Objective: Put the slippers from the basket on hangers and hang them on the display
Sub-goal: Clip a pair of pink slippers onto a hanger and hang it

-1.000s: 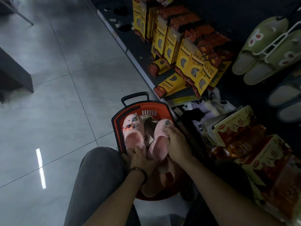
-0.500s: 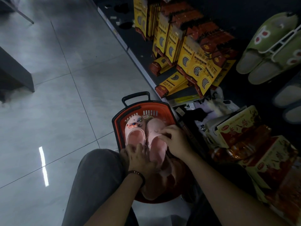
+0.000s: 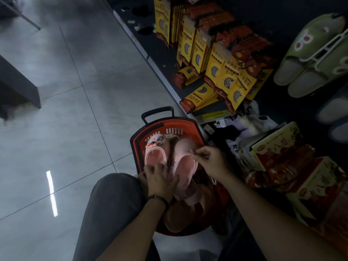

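Note:
A pair of pink slippers sits over the red basket (image 3: 150, 127) on the floor. The left pink slipper (image 3: 156, 150) has small charms on its toe. The right pink slipper (image 3: 185, 161) lies beside it. My left hand (image 3: 160, 176) grips the heel ends of the pair where they meet. My right hand (image 3: 211, 162) pinches the rim of the right slipper's opening with fingertips. More pink slippers (image 3: 180, 213) lie lower in the basket, partly hidden by my arms. Green slippers on a white hanger (image 3: 312, 55) hang on the display at the upper right.
Yellow and orange boxed goods (image 3: 212, 57) fill the low shelf beyond the basket. Printed food boxes (image 3: 293, 166) and plastic bags (image 3: 243, 125) crowd the right side. My grey-trousered knee (image 3: 113, 204) is beside the basket. Tiled floor (image 3: 66, 129) spreads to the left.
The two slippers were brought closer together and shifted slightly. My right hand slid from covering the right slipper's toe to pinching the rim of its opening. My left hand stayed at the heels.

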